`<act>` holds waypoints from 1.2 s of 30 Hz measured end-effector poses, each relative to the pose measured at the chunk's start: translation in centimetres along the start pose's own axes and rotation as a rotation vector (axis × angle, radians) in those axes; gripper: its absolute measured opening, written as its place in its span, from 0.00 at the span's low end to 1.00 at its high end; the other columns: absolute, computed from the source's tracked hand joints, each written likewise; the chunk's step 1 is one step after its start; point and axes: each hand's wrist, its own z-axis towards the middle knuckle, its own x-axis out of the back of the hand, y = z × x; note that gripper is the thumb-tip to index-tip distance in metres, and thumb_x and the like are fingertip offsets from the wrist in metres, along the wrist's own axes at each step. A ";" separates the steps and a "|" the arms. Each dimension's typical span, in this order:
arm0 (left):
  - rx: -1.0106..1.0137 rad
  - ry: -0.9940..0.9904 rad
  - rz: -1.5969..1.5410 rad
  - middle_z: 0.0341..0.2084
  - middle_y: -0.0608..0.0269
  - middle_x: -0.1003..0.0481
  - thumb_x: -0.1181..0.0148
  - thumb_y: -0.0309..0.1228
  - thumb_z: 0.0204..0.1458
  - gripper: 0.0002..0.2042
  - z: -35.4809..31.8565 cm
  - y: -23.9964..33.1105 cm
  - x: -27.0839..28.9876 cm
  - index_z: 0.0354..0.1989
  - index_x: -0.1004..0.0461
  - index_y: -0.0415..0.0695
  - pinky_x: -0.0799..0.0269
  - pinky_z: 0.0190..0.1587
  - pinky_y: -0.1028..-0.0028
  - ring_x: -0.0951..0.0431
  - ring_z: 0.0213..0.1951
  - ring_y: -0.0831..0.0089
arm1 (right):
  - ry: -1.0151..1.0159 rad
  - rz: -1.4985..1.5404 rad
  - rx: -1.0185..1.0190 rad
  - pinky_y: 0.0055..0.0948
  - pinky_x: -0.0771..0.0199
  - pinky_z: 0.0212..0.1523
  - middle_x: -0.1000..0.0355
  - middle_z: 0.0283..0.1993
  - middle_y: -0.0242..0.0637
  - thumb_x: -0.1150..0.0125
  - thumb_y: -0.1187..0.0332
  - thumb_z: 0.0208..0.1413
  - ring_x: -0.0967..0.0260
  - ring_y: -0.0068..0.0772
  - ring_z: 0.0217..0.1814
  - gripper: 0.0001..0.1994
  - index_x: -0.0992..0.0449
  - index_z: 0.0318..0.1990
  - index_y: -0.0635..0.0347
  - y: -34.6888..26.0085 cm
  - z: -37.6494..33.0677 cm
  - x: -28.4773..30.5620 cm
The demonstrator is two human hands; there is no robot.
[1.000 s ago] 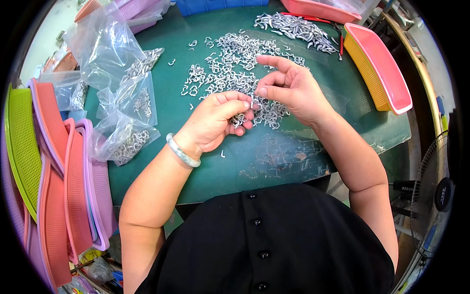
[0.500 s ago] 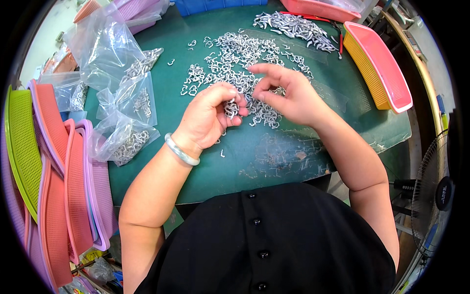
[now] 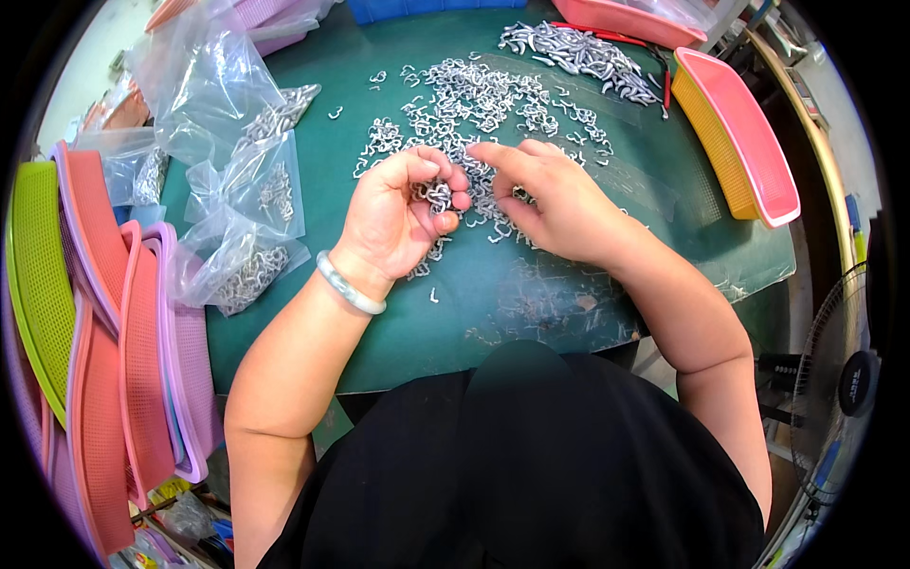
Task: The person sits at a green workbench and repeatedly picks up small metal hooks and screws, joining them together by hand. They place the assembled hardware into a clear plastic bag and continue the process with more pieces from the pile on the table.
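My left hand (image 3: 393, 213), with a pale bangle (image 3: 349, 284) at its wrist, is cupped palm up around a cluster of small curved silver metal pieces (image 3: 434, 196). Its fingers curl over them. Just to the right, my right hand (image 3: 564, 204) hovers palm down over the near side of a spread pile of the same curved pieces (image 3: 474, 95). The right index finger stretches toward the left fingertips, and the thumb is apart from it. Nothing shows in its grip, though its other fingers are partly hidden.
Clear plastic bags (image 3: 251, 270) of metal parts lie at left on the green table (image 3: 408, 351). Stacked plastic baskets (image 3: 95, 379) stand beyond them. A heap of longer grey pieces (image 3: 583, 62), red-handled pliers (image 3: 666, 85) and a pink-and-yellow basket (image 3: 744, 142) sit at far right.
My left hand has turned its palm further up, showing more of the pieces. My right hand has lowered slightly, its index finger reaching further left. The whole view has shifted a little.
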 end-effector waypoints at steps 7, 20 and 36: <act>0.042 0.054 0.301 0.23 0.64 0.31 0.50 0.25 0.48 0.07 -0.4 -0.2 -0.9 0.36 0.31 0.39 0.38 0.20 0.83 0.32 0.24 0.77 | -0.003 0.705 -0.329 0.18 0.36 0.36 0.33 0.29 0.28 0.46 0.80 0.47 0.37 0.16 0.34 0.24 0.40 0.54 0.65 0.6 -0.1 0.6; 0.108 -0.013 0.370 0.22 0.66 0.31 0.48 0.28 0.50 0.03 -0.3 -0.6 -0.8 0.30 0.31 0.44 0.38 0.19 0.84 0.31 0.23 0.79 | 0.083 0.931 -0.386 0.17 0.35 0.35 0.31 0.30 0.30 0.46 0.79 0.47 0.36 0.16 0.33 0.23 0.41 0.53 0.69 0.6 0.2 0.2; -0.033 0.009 0.140 0.28 0.56 0.28 0.53 0.23 0.46 0.05 -0.2 0.1 0.1 0.31 0.33 0.40 0.27 0.27 0.78 0.26 0.29 0.68 | 0.037 0.163 -0.104 0.30 0.34 0.37 0.30 0.27 0.35 0.45 0.79 0.41 0.34 0.34 0.33 0.25 0.37 0.52 0.61 0.2 0.1 -0.4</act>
